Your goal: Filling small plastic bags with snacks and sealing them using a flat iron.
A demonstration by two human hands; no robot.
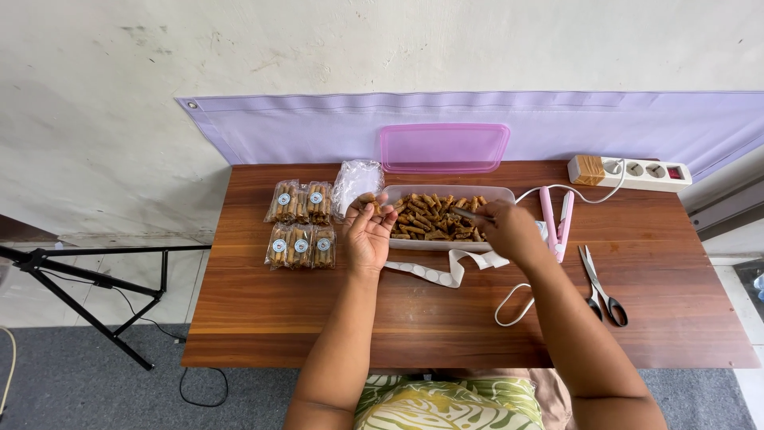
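A clear rectangular tub full of brown rolled snacks sits at the middle of the wooden table. My left hand is palm up at the tub's left end, cupping a few of the rolls. My right hand reaches into the tub's right side, pinching one roll between its fingertips. A strip of white backing paper with round stickers lies in front of the tub.
Several sealed clear packets of rolls lie left of the tub beside a stack of empty clear bags. A pink lid leans on the wall. A pink heat sealer, scissors and a power strip are at right.
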